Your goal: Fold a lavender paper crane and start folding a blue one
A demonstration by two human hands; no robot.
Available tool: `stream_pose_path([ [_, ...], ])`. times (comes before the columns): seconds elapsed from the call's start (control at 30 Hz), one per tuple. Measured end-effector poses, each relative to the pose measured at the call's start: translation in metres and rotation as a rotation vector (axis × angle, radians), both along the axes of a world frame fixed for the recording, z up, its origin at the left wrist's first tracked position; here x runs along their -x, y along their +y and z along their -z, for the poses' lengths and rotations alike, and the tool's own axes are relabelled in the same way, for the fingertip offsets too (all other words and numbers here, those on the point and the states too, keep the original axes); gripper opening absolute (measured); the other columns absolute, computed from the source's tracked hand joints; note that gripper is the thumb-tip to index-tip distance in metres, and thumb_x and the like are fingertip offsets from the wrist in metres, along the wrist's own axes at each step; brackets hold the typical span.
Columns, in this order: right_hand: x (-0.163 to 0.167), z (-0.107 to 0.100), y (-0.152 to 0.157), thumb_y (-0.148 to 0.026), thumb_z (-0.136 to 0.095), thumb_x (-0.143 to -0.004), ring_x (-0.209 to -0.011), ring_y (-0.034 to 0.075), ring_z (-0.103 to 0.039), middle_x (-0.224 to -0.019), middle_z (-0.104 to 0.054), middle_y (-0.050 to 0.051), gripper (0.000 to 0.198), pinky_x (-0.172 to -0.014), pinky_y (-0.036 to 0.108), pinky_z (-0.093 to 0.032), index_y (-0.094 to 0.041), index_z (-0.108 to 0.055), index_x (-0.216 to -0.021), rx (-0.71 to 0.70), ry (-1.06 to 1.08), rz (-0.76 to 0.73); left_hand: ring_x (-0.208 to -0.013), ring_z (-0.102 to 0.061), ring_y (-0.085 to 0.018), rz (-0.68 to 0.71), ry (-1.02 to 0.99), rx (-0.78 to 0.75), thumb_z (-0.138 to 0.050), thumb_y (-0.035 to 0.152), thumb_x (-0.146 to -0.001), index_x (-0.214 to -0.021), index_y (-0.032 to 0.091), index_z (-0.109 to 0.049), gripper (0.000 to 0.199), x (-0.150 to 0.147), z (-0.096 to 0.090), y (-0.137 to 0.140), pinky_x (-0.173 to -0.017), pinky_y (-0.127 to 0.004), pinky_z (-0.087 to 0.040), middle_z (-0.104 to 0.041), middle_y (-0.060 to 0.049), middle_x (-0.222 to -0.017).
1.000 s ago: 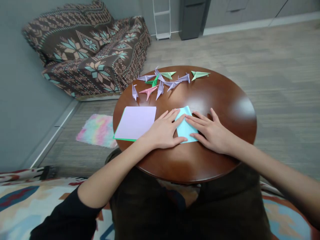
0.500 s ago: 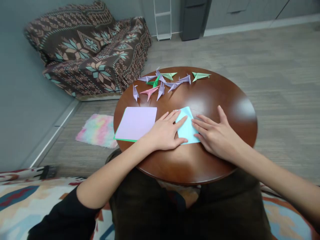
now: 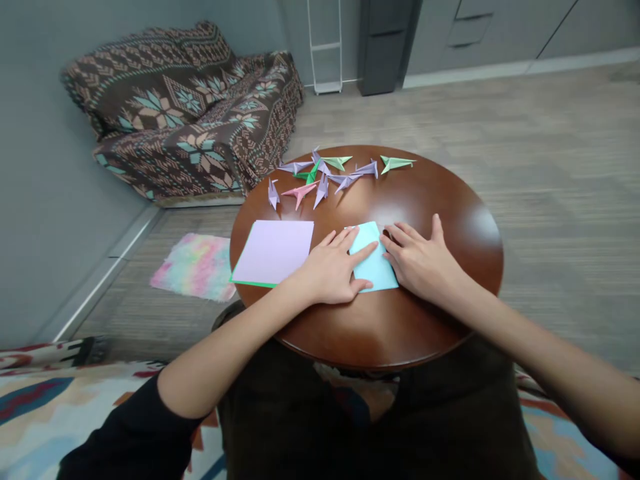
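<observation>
A light blue sheet of folded origami paper (image 3: 379, 270) lies on the round brown table between my hands. My left hand (image 3: 334, 272) rests flat with spread fingers, its fingertips and thumb pressing on the paper's left part. At the paper's right edge, my right hand (image 3: 419, 259) has its fingertips touching the fold, fingers stretched and one digit raised. Neither hand is closed round anything. Left of my left hand is a stack of lilac paper (image 3: 275, 252), with a green edge showing beneath.
Several folded paper cranes stand at the table's far side, among them a pink crane (image 3: 300, 194), a green crane (image 3: 311, 175) and a pale green crane (image 3: 397, 164). Beyond the table (image 3: 450, 200) are a covered sofa (image 3: 200, 127) and a fluffy rug (image 3: 197, 267).
My right hand has slid slightly up and left along the paper's right edge. The paper's top corner, lifted and curved before, now lies flatter. The view has tilted a little upward.
</observation>
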State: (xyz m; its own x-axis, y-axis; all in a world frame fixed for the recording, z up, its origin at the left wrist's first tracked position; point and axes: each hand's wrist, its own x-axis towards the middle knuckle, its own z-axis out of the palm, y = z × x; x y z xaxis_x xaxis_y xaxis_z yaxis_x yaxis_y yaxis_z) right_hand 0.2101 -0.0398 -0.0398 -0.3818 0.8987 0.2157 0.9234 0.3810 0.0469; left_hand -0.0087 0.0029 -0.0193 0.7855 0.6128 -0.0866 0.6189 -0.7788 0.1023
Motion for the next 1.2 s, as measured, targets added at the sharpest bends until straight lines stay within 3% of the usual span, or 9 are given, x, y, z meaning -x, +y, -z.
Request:
stream_pose_path([
  [0.13, 0.008, -0.002, 0.005, -0.023, -0.033, -0.111, -0.141, 0.041, -0.055, -0.15, -0.063, 0.023, 0.041, -0.112, 0.087, -0.019, -0.011, -0.065, -0.133, 0.005, 0.068, 0.005, -0.163, -0.023, -0.039, -0.001, -0.01, -0.003, -0.06, 0.057, -0.096, -0.165, 0.022, -0.036, 0.081, 0.001, 0.001, 0.0, -0.131, -0.057, -0.022, -0.024, -0.021, -0.176],
  [0.23, 0.019, 0.001, -0.002, -0.026, -0.034, -0.112, -0.142, 0.038, -0.056, -0.149, -0.064, 0.024, 0.044, -0.116, 0.082, -0.023, -0.007, -0.058, -0.143, 0.027, 0.138, -0.034, -0.163, -0.024, -0.04, 0.001, -0.014, -0.004, -0.06, 0.056, -0.096, -0.162, 0.018, -0.04, 0.079, 0.002, 0.002, 0.0, -0.13, -0.057, -0.023, -0.025, -0.023, -0.175],
  [0.5, 0.012, 0.013, -0.01, -0.032, -0.04, -0.112, -0.144, 0.042, -0.054, -0.15, -0.062, 0.025, 0.049, -0.118, 0.087, -0.003, -0.002, -0.057, -0.147, -0.041, 0.096, -0.012, -0.164, -0.021, -0.038, -0.001, -0.035, 0.006, -0.059, 0.057, -0.097, -0.167, 0.022, -0.032, 0.082, 0.003, 0.004, 0.0, -0.131, -0.058, -0.021, -0.023, -0.022, -0.176],
  [0.63, -0.002, 0.004, -0.014, -0.032, -0.038, -0.113, -0.143, 0.043, -0.055, -0.149, -0.063, 0.025, 0.047, -0.115, 0.089, -0.006, -0.004, -0.06, -0.144, -0.063, 0.054, 0.016, -0.164, -0.021, -0.039, -0.008, -0.045, 0.006, -0.06, 0.057, -0.097, -0.166, 0.023, -0.034, 0.081, 0.003, 0.005, 0.0, -0.131, -0.058, -0.02, -0.022, -0.023, -0.176],
  [0.77, 0.006, -0.005, -0.027, -0.03, -0.037, -0.112, -0.141, 0.041, -0.058, -0.146, -0.066, 0.024, 0.046, -0.117, 0.087, -0.008, -0.004, -0.061, -0.143, -0.102, 0.061, 0.024, -0.164, -0.021, -0.039, -0.007, -0.051, 0.003, -0.059, 0.057, -0.097, -0.166, 0.022, -0.034, 0.081, 0.004, 0.005, -0.001, -0.131, -0.058, -0.02, -0.022, -0.024, -0.175],
  [0.9, 0.028, 0.0, -0.038, -0.031, -0.037, -0.113, -0.137, 0.038, -0.062, -0.143, -0.069, 0.022, 0.046, -0.122, 0.081, -0.007, -0.007, -0.066, -0.139, -0.056, 0.082, -0.099, -0.164, -0.021, -0.038, -0.011, -0.05, -0.006, -0.055, 0.06, -0.099, -0.166, 0.016, -0.032, 0.084, 0.004, 0.006, -0.001, -0.131, -0.057, -0.02, -0.023, -0.026, -0.174],
  [1.03, 0.037, 0.008, -0.041, -0.033, -0.038, -0.112, -0.138, 0.039, -0.061, -0.143, -0.067, 0.027, 0.051, -0.125, 0.078, -0.002, 0.0, -0.065, -0.14, -0.088, 0.071, -0.065, -0.164, -0.021, -0.037, -0.012, -0.032, -0.002, -0.055, 0.057, -0.098, -0.166, 0.008, -0.029, 0.087, 0.003, 0.006, 0.0, -0.131, -0.055, -0.02, -0.024, -0.026, -0.174],
  [1.2, 0.033, 0.002, -0.042, -0.034, -0.038, -0.112, -0.131, 0.039, -0.065, -0.137, -0.071, 0.028, 0.053, -0.124, 0.08, 0.002, 0.003, -0.066, -0.136, -0.081, 0.073, -0.005, -0.164, -0.021, -0.037, -0.01, -0.03, -0.007, -0.052, 0.06, -0.1, -0.165, 0.007, -0.03, 0.087, 0.004, 0.006, 0.0, -0.132, -0.055, -0.019, -0.024, -0.027, -0.173],
])
